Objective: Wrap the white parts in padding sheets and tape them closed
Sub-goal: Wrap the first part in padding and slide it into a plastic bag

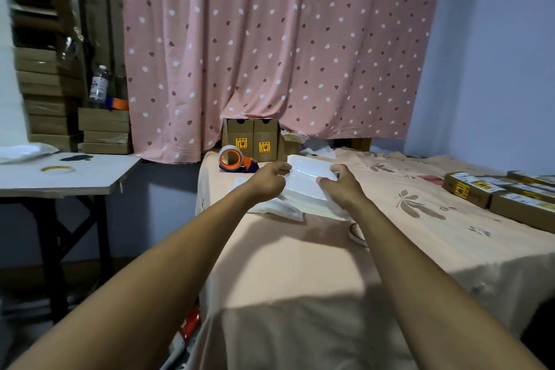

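Observation:
A white padding-wrapped bundle (306,179) lies on the peach-clothed table (300,264), on top of more white padding sheets (279,209). My left hand (268,182) grips the bundle's left edge with curled fingers. My right hand (341,186) holds its right side, thumb on top. The white part inside is hidden by the padding. An orange tape dispenser (235,159) stands just behind my left hand.
Two small cardboard boxes (253,143) stand at the table's back by the pink curtain. Labelled brown boxes (504,192) line the right edge. A tape roll (357,234) lies under my right forearm. A white side table (60,174) with a tape ring stands left.

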